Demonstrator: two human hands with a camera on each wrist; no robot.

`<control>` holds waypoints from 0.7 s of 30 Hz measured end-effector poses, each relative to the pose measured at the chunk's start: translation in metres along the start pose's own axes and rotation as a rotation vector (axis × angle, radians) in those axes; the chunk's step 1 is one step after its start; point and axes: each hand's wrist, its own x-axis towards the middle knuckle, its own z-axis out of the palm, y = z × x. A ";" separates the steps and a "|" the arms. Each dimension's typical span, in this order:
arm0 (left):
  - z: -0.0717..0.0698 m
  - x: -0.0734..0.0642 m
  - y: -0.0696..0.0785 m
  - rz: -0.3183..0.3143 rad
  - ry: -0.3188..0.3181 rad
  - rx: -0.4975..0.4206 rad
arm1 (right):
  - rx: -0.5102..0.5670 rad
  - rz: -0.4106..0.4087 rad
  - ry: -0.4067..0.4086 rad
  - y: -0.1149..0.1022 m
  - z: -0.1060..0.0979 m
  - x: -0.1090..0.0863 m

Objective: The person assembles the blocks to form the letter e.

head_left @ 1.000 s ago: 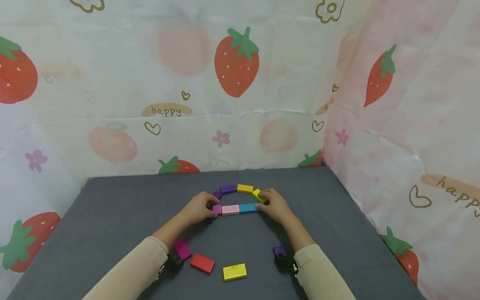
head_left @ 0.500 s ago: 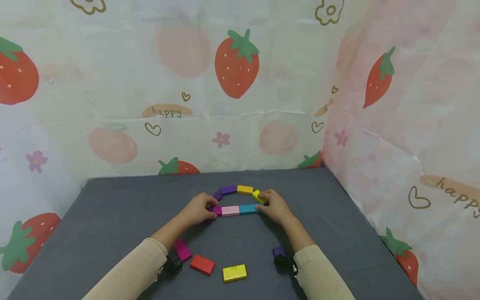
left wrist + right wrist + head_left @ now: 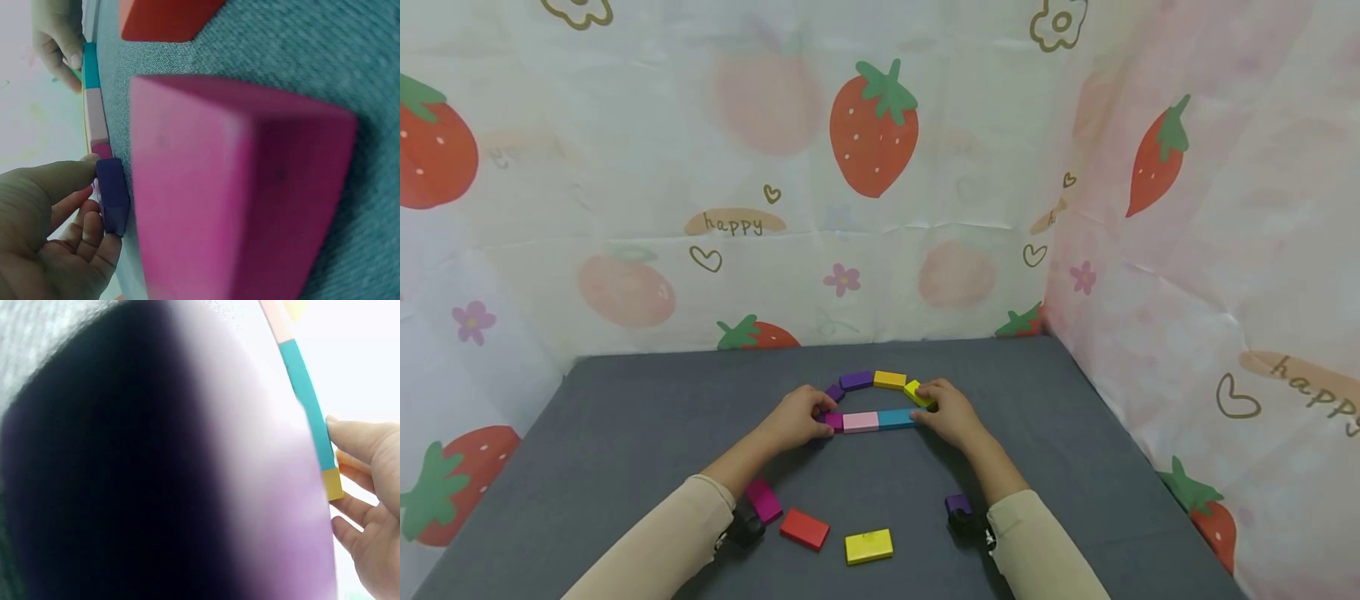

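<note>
Wooden-looking blocks form a closed arch on the grey table. Its straight side shows a magenta block [image 3: 833,423], a pink block [image 3: 861,422] and a blue block [image 3: 895,418]; purple blocks [image 3: 856,381], an orange-yellow block [image 3: 890,380] and a bright yellow block [image 3: 916,392] curve behind. My left hand [image 3: 797,414] pinches a dark purple block [image 3: 112,190] at the left corner, thumb on one end and fingertips at the other. At the right corner my right hand [image 3: 953,410] curls around a yellow block [image 3: 332,484], its thumb against the blue block.
Nearer me lie a loose magenta block [image 3: 764,500], a red block [image 3: 805,529] and a yellow block [image 3: 868,547]. Another purple block [image 3: 958,503] is partly hidden by the right wrist camera. A strawberry-print cloth [image 3: 872,267] hangs along the table's [image 3: 647,417] back and right sides.
Both hands stay almost still at the arch's two corners. The left fingertips shift very slightly against the blocks; the loose blocks have not moved.
</note>
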 end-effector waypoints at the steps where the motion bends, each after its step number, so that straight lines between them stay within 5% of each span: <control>1: 0.000 0.000 0.000 0.000 0.000 -0.006 | -0.006 -0.004 0.002 0.000 0.000 0.000; 21: -0.006 0.012 -0.009 -0.078 0.070 0.036 | -0.007 0.000 0.000 0.001 0.000 0.000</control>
